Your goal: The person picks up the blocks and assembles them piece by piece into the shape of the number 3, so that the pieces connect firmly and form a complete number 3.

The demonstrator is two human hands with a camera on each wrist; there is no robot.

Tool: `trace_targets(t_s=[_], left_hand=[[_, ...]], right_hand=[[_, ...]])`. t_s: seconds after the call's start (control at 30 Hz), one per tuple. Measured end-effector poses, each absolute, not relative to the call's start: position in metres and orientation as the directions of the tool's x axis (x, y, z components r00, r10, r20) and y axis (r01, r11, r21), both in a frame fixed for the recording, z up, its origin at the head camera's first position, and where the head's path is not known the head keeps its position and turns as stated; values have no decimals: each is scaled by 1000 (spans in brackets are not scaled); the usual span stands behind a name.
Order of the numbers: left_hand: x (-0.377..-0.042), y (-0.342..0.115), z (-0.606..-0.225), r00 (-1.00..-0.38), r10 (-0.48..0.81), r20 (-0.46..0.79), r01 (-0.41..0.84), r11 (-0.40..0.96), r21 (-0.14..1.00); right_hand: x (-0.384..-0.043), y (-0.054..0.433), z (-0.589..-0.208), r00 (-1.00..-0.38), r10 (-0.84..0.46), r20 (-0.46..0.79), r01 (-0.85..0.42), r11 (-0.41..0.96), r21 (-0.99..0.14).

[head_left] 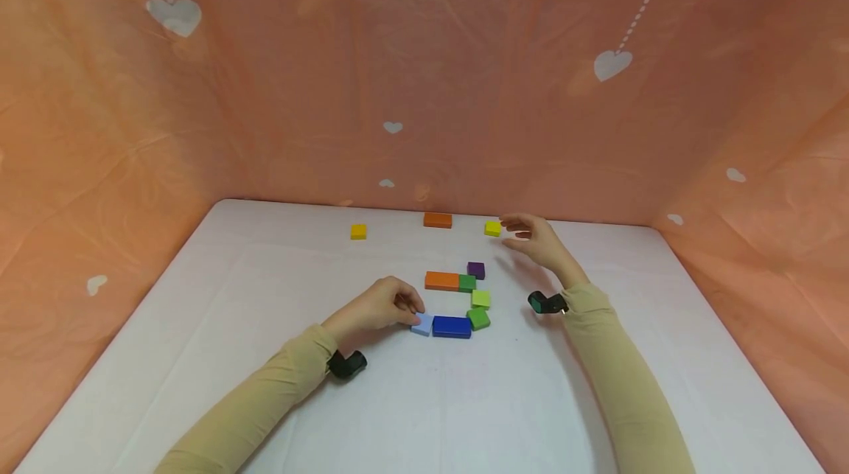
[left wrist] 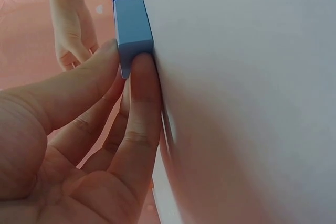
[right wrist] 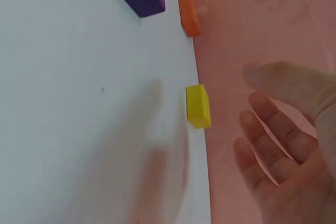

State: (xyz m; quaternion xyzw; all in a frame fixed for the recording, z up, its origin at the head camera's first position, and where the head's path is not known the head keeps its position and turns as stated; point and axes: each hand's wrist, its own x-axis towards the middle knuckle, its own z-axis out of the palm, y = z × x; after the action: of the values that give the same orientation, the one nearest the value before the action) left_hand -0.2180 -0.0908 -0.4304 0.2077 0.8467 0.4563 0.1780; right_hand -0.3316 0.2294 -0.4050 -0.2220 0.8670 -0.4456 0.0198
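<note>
My left hand [head_left: 385, 303] pinches a light blue block [left wrist: 133, 22] between thumb and fingertips, low over the white table. This block lies against the left end of a long dark blue block [head_left: 452, 327]. My right hand [head_left: 537, 239] hovers near the far edge, fingers spread and holding nothing. Just left of its fingertips sits a bright yellow block [right wrist: 197, 106], apart from them. Beyond the dark blue block's right end, a tilted green block [head_left: 478, 319], a lime block [head_left: 480, 299] and a darker green block [head_left: 467, 283] form a curving column.
An orange block [head_left: 441, 281] adjoins the darker green one, and a purple block [head_left: 476, 270] stands behind it. Along the table's back lie another orange block [head_left: 438, 220] and an amber block [head_left: 358, 231]. Orange cloth [head_left: 424, 91] with hearts hangs behind and at both sides.
</note>
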Motion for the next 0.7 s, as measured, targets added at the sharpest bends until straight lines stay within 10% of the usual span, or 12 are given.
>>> trace_targets(t_s=[0.7], left_hand=[[-215, -93, -429, -851, 511, -119, 167, 480, 861]], right_hand=[[-353, 226, -416, -921, -380, 81, -299, 560, -773]])
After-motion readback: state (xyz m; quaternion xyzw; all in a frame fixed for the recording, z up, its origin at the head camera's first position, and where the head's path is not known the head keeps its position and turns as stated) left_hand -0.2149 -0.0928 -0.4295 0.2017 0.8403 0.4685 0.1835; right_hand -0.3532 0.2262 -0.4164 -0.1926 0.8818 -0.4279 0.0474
